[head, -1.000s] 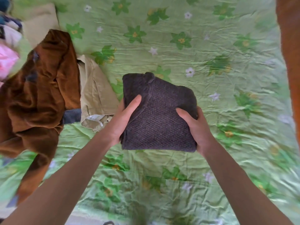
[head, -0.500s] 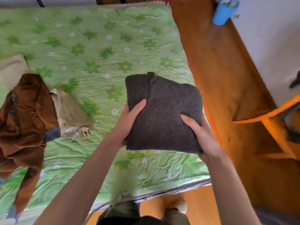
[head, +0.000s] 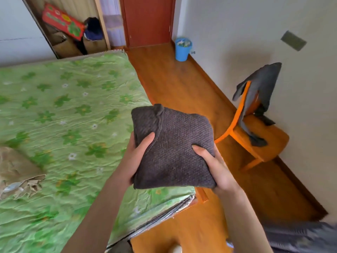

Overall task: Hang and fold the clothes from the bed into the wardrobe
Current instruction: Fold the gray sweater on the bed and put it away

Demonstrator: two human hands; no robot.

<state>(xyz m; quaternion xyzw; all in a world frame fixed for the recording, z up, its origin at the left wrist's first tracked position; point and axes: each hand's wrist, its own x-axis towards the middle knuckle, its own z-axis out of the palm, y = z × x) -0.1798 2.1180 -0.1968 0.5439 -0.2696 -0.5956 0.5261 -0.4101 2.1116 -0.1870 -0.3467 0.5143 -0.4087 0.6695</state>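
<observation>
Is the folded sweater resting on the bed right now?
No, both the left hand and right hand hold the folded sweater up off the bed.

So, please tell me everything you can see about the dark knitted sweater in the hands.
The dark grey-brown knitted sweater is folded into a thick, roughly square bundle, with a coarse, woolly-looking knit and a raised seam down its left part. It is held in the air, over the bed corner and floor. The left hand and right hand grip its near corners, thumbs on top; the fingers are hidden underneath.

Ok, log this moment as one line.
stage: carrying | item: folded sweater | left hand: grips | right hand: grips | position: over bed corner
</observation>
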